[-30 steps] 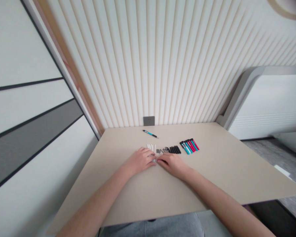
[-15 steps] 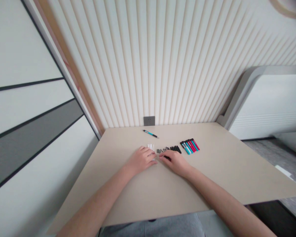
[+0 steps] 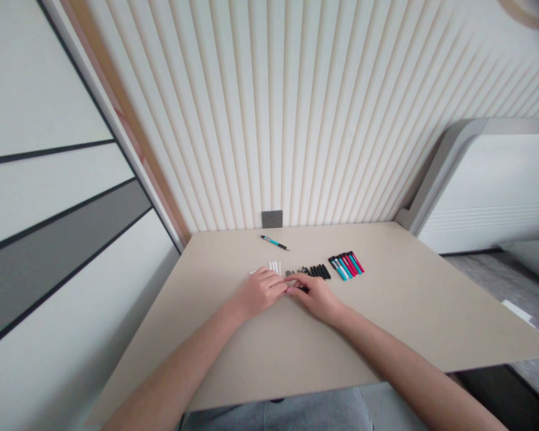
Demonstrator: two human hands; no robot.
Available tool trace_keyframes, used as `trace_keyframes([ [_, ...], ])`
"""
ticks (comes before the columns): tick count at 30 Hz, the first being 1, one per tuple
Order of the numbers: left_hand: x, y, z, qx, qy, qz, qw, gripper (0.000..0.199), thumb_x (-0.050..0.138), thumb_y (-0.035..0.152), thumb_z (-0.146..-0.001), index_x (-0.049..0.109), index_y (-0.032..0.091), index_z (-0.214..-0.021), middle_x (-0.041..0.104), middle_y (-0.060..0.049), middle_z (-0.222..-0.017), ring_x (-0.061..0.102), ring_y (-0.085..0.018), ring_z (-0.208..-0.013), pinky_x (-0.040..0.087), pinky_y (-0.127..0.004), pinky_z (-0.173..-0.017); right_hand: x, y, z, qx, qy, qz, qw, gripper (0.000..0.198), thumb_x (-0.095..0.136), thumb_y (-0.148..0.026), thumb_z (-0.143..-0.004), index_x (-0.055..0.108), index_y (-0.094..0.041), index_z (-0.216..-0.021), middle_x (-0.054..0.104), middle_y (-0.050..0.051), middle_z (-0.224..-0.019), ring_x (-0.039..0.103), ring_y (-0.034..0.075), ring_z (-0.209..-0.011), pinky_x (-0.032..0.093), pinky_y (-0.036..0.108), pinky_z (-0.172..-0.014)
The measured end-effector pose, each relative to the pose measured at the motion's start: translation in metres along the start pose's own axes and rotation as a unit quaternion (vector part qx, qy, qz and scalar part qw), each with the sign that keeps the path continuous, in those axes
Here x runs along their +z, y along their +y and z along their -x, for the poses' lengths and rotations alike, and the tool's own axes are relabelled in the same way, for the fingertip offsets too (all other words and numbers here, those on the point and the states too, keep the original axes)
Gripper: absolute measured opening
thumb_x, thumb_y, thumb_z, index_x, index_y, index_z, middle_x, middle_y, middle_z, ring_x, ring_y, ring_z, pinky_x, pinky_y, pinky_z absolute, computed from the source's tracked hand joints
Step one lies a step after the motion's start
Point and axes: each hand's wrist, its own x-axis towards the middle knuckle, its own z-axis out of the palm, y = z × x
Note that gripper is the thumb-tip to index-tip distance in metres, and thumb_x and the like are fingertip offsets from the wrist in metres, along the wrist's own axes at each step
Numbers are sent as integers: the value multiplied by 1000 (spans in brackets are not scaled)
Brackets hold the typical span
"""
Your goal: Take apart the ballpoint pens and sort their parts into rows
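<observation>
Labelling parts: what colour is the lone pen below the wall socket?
The pen is mostly bright blue, black toward its tip; see head view.

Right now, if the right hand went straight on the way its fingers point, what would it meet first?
The right hand would most likely meet the left hand first; whether they already touch is unclear.

Left hand (image 3: 261, 291) and right hand (image 3: 321, 298) left bare, forearms (image 3: 186, 365) likewise. Faded grey-blue trousers (image 3: 317, 413) worn, marked by a lengthwise line (image 3: 264, 417).
</observation>
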Motion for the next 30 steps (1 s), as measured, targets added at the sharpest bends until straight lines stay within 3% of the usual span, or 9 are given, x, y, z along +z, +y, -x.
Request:
trace_keyframes([
  [9, 0, -5, 2, 5, -3, -5, 1000, 23, 42, 24, -99, 62, 18, -91, 65, -4, -87, 55, -16, -83, 35, -32, -73, -5, 0, -1, -18, -5, 31, 999, 23, 55, -31, -90, 68, -20, -105, 72, 4, -91, 65, 17, -82, 48, 26, -76],
  [17, 0, -6, 4, -32, -3, -26, 999, 24, 41, 25, -98, 62, 17, -87, 62, -5, -81, 55, -18, -81, 35, -33, -72, -9, -2, 0, -32, -3, 126, 992, 20, 51, -25, -91, 70, -20, -91, 70, 4, -87, 63, 16, -80, 46, 25, -75],
  [23, 4, -10, -3, -106, 17, -56, 993, 30, 41, 29, -98, 59, 17, -77, 60, -5, -76, 54, -19, -78, 35, -34, -73, -6, 0, -1, -18, 12, 151, 988, 20, 51, -26, -91, 69, -20, -91, 70, 4, -88, 62, 16, -81, 45, 26, -77],
  [30, 13, -11, -15, -123, 4, -76, 990, 24, 47, 27, -95, 59, 16, -76, 61, -6, -77, 54, -21, -81, 34, -35, -72, -7, -1, 0, -32, 6, 166, 986, 21, 49, -28, -93, 69, -21, -93, 68, 3, -87, 61, 15, -80, 42, 25, -73],
])
